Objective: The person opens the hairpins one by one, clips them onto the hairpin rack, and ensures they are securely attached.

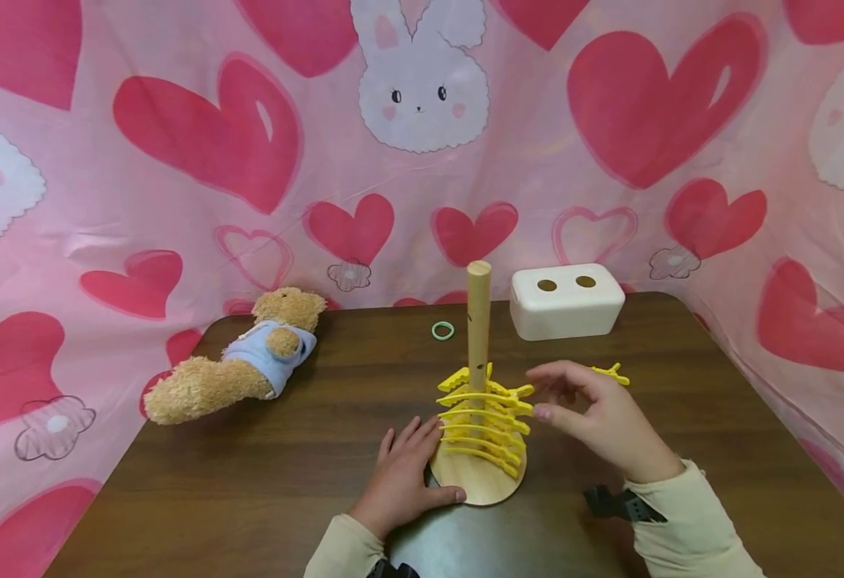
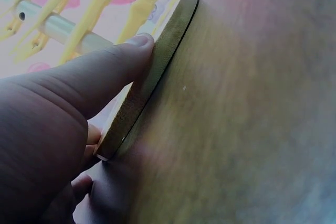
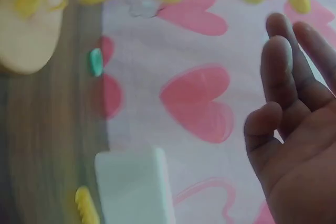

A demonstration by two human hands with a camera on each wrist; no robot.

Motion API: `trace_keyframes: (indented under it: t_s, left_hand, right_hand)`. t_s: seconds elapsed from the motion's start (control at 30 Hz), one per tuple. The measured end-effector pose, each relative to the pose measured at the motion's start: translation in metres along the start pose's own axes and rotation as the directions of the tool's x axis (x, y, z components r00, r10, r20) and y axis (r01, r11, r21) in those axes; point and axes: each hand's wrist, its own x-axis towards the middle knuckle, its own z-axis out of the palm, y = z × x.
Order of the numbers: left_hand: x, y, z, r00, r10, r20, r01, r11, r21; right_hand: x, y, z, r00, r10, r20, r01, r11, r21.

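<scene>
A wooden stand has a round base [image 1: 475, 484] and an upright dowel [image 1: 478, 309]. Several yellow clothespins [image 1: 483, 417] are clipped in a stack on the dowel. My left hand [image 1: 405, 475] lies flat on the table with straight fingers along the base's left rim. Its thumb [image 2: 107, 69] presses the rim of the base [image 2: 157, 64]. My right hand [image 1: 586, 411] hovers just right of the stack, fingers loosely extended near the top pin. The right hand [image 3: 296, 129] holds nothing. One loose yellow clothespin [image 1: 613, 373] lies on the table behind it.
A white box [image 1: 566, 302] with two round holes stands behind the stand. A green ring [image 1: 442, 330] lies left of the dowel. A teddy bear [image 1: 237, 365] lies at the table's left. A pink heart-print cloth [image 1: 197, 136] surrounds the dark wooden table [image 1: 248, 482].
</scene>
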Motion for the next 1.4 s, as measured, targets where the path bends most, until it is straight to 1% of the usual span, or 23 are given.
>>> trace_keyframes:
  t_s: [0.27,0.37,0.5,0.6,0.73,0.9,1.03,1.17,1.4]
  left_hand:
    - [0.000,-0.001,0.001,1.000,-0.004,-0.002,0.004,1.000,0.002]
    - [0.001,-0.001,0.000,1.000,-0.009,0.009,0.009,1.000,-0.003]
    - [0.001,0.000,0.000,1.000,-0.014,0.015,0.014,1.000,-0.010]
    - [0.001,-0.001,0.000,1.000,-0.014,0.011,0.014,1.000,-0.006]
    - [0.001,-0.001,0.001,1.000,-0.014,0.006,0.014,1.000,0.000]
    - [0.001,-0.001,0.001,1.000,-0.016,0.005,0.016,1.000,0.000]
    - [0.001,-0.002,0.002,1.000,-0.021,0.006,0.021,1.000,-0.001]
    - [0.001,-0.002,0.003,1.000,-0.017,0.001,0.017,1.000,0.001]
    - [-0.001,-0.001,0.002,1.000,-0.014,-0.006,0.014,1.000,0.002]
  right_hand:
    - [0.004,0.033,-0.013,0.997,-0.030,-0.077,0.024,0.997,-0.078]
    - [0.006,0.043,-0.016,0.996,-0.027,-0.089,0.018,0.995,-0.100]
    - [0.009,0.056,-0.020,0.995,-0.003,-0.095,-0.013,0.985,-0.174]
    - [0.012,0.064,-0.023,0.996,0.014,-0.083,-0.034,0.970,-0.239]
    - [0.016,0.078,-0.028,0.999,0.032,-0.041,-0.043,0.956,-0.289]
    - [0.020,0.097,-0.038,0.997,0.078,-0.010,-0.078,0.953,-0.293]
    - [0.022,0.110,-0.046,0.995,0.098,0.007,-0.091,0.948,-0.306]
    - [0.023,0.118,-0.054,0.993,0.117,0.006,-0.108,0.933,-0.344]
    - [0.027,0.131,-0.071,0.978,0.207,0.037,-0.176,0.904,-0.389]
